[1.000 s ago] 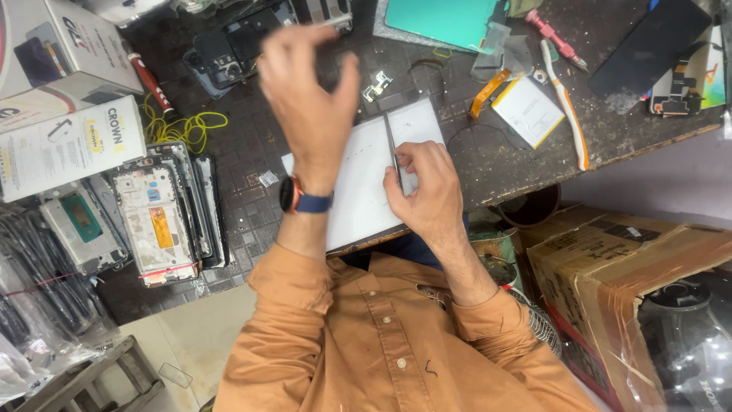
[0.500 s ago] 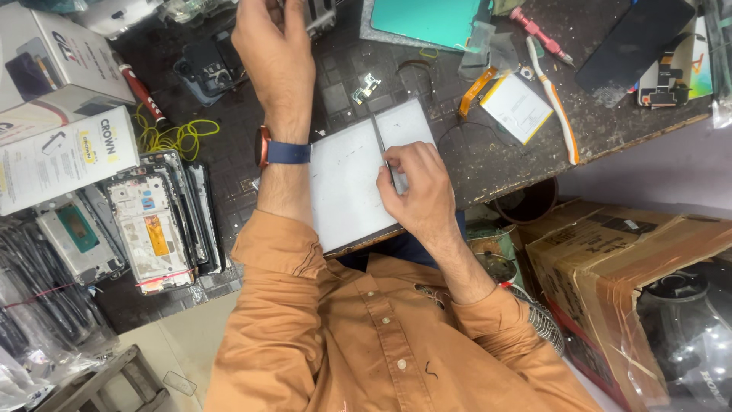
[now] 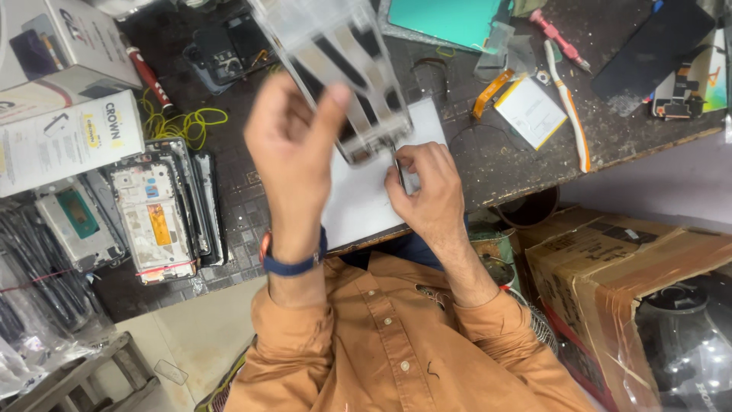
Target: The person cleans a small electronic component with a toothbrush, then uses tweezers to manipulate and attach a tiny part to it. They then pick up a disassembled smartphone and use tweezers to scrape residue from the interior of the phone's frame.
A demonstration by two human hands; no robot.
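So from the head cam: left hand (image 3: pixel 293 145) is up off the desk (image 3: pixel 496 164), pinching a clear plastic tray (image 3: pixel 335 69) by its lower edge, thumb on the front side, so the tray hangs in the air over the white sheet (image 3: pixel 362 202). Right hand (image 3: pixel 431 191) rests on that sheet, fingers closed around a thin metal tool (image 3: pixel 398 166), probably tweezers but it's too small to be sure; its tip sits right at the tray's bottom end. Around them: a stack of phone frames (image 3: pixel 156 214) to the left, yellow rubber bands (image 3: pixel 187 122), a battery (image 3: pixel 531 111) and a teal mat (image 3: pixel 450 19) up top. Cardboard box (image 3: pixel 610 267) sits lower right.
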